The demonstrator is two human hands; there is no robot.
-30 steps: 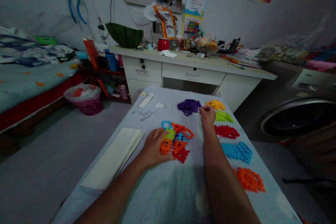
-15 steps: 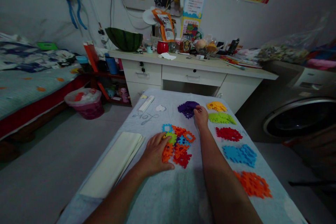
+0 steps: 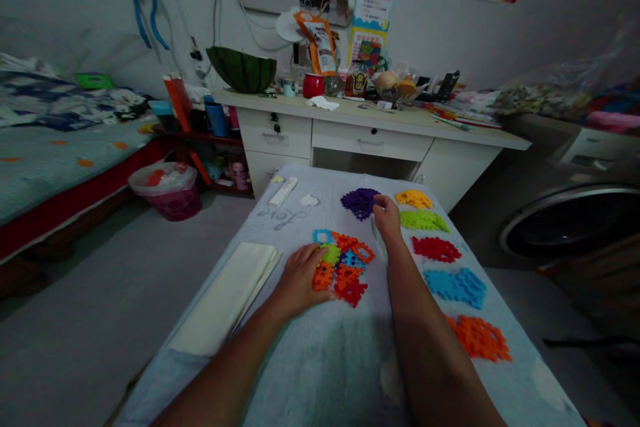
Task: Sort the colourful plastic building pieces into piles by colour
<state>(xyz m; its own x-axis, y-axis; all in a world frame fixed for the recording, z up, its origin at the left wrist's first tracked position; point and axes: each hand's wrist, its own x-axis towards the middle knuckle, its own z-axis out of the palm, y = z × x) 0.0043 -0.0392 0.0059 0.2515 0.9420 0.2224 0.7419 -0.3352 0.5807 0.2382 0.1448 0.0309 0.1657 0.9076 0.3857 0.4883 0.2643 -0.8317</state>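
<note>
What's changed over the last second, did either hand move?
The right hand edged left, from the gap beside the yellow pile to the right edge of the purple pile; whether it grips a piece is unclear. The left hand stayed flat on the mixed pile. The other piles kept their places.

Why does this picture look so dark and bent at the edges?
Head view: dim room light leaves the left hand and right hand murky; the wide lens bows the desk and washer; the coloured tiles read clearly.
</note>
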